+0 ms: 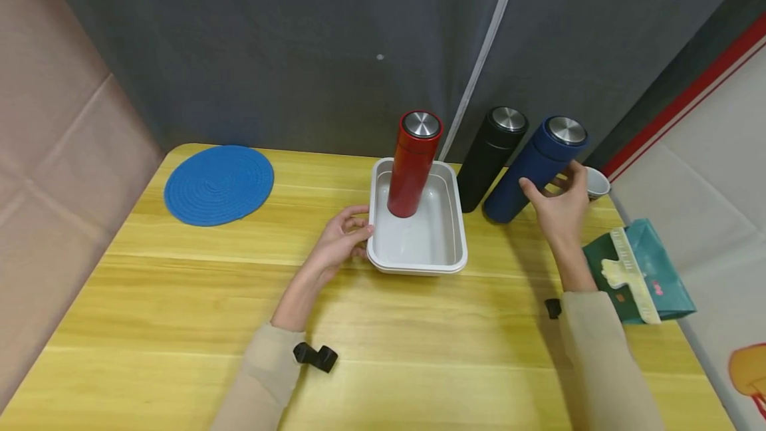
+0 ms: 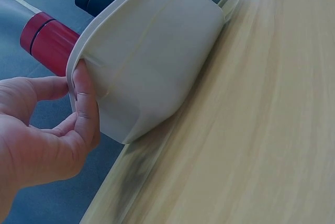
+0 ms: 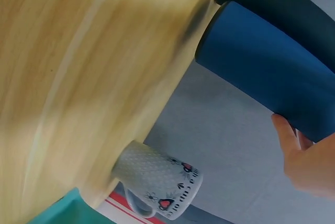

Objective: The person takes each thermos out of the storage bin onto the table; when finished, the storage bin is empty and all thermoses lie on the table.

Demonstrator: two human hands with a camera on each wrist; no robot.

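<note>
A white tray [image 1: 417,265] sits mid-table with a red flask [image 1: 413,165] standing upright in its far end. My left hand [image 1: 359,228] grips the tray's left rim; in the left wrist view the left hand [image 2: 73,85] has its thumb on top of the rim and its fingers against the tray wall [image 2: 152,62]. A black flask [image 1: 493,155] and a blue flask [image 1: 526,178] stand right of the tray. My right hand [image 1: 547,181] wraps the blue flask, thumb on its near side. The right wrist view shows the thumb [image 3: 285,130] on the blue flask [image 3: 261,82].
A round blue woven mat [image 1: 218,185] lies at the far left. Behind my right hand stands a patterned mug [image 1: 596,183], also near the table edge as the mug [image 3: 162,185]. A teal bag with a cream clip [image 1: 634,271] lies at the right edge. A grey curtain backs the table.
</note>
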